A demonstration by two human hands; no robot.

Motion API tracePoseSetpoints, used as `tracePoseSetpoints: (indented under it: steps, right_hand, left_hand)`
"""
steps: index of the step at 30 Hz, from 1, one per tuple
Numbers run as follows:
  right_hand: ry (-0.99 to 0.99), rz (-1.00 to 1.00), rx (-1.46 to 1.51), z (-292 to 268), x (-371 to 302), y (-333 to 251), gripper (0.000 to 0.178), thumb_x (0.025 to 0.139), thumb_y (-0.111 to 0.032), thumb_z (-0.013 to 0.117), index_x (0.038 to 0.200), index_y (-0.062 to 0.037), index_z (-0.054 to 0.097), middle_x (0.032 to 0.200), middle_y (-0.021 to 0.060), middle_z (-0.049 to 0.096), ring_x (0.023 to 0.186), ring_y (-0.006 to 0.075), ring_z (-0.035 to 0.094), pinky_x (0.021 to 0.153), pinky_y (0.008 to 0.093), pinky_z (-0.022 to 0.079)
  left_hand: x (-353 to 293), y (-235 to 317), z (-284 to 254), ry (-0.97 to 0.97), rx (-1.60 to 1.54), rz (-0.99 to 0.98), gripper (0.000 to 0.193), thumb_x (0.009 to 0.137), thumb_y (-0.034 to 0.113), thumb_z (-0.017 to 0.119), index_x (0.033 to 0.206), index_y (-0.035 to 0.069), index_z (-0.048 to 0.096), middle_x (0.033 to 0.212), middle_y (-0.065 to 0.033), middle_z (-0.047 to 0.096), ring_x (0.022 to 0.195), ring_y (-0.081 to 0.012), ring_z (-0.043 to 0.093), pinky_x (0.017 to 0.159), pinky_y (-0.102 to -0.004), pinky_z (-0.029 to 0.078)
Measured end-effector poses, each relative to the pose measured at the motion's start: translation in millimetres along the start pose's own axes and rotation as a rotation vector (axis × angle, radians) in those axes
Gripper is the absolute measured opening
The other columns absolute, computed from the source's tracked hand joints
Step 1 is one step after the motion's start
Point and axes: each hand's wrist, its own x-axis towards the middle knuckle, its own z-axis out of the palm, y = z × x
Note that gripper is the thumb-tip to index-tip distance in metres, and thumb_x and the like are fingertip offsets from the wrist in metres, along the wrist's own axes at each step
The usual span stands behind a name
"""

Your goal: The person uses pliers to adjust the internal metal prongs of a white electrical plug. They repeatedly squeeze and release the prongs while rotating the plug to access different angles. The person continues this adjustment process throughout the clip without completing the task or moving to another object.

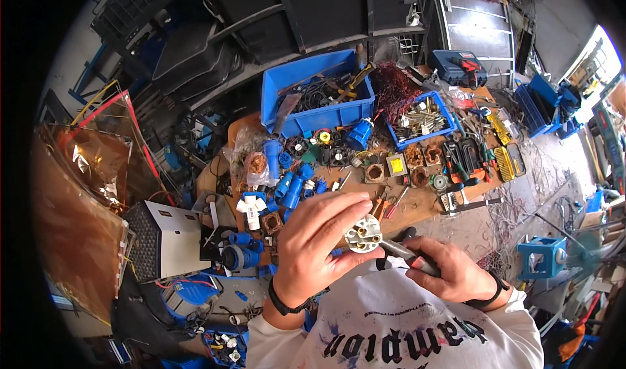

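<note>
My left hand (319, 238) is closed around a round, off-white plug insert (363, 234) with brass terminals showing on its face. The fingers arch over its far side and the thumb lies below it. From the right, my right hand (451, 272) grips a screwdriver (413, 257) with a grey and red handle. Its narrow end points left and meets the edge of the insert, though I cannot tell whether it sits in a terminal. Both hands are in front of my chest, above the near edge of the workbench (430, 204).
A blue bin (319, 122) of tools and scrap stands at the back of the bench, beside a shallow blue tray (424, 134) of metal parts. Blue plug housings (290, 189) lie left, pliers and screwdrivers (466, 160) right. A beige box (179, 238) stands lower left.
</note>
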Motion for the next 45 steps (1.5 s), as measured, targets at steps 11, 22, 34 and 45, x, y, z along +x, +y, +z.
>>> tracePoseSetpoints:
  steps: [11,22,34,45]
  right_hand:
    - [-0.087,-0.006,0.085,4,-4,14,0.040,0.087,-0.012,0.063,0.122,0.0009,0.050,0.088,0.0151,0.061,0.082,0.0327,0.063,0.072,0.0388,0.049]
    - [-0.124,-0.068,0.057,-9,-13,-2,0.044,0.088,-0.012,0.062,0.128,0.0004,0.049,0.104,0.0175,0.060,0.091,0.0333,0.062,0.078,0.0398,0.049]
    - [-0.141,-0.117,0.122,-6,-14,-8,0.041,0.089,-0.010,0.058,0.127,0.0036,0.049,0.114,0.0203,0.058,0.099,0.0349,0.059,0.084,0.0393,0.048]
    - [-0.147,-0.026,0.062,-5,-15,-11,0.043,0.089,-0.012,0.059,0.127,0.0041,0.048,0.109,0.0205,0.058,0.099,0.0340,0.060,0.083,0.0403,0.048]
  left_hand:
    - [-9,5,8,-0.055,-0.131,-0.109,0.056,0.065,0.026,0.084,0.112,0.001,0.064,0.107,-0.0106,0.069,0.095,-0.0284,0.067,0.081,-0.0358,0.053]
    - [-30,-3,11,-0.101,-0.738,-0.420,0.066,0.073,0.034,0.079,0.119,-0.007,0.055,0.112,-0.0176,0.066,0.105,-0.0238,0.064,0.088,-0.0327,0.050]
    - [-30,-5,9,-0.104,-0.639,-0.307,0.060,0.071,0.026,0.081,0.118,-0.002,0.058,0.112,-0.0131,0.068,0.099,-0.0214,0.067,0.083,-0.0303,0.052]
    - [-22,6,-1,-0.125,-0.231,-0.154,0.056,0.067,0.027,0.083,0.113,0.002,0.063,0.099,-0.0099,0.070,0.087,-0.0256,0.068,0.075,-0.0333,0.053]
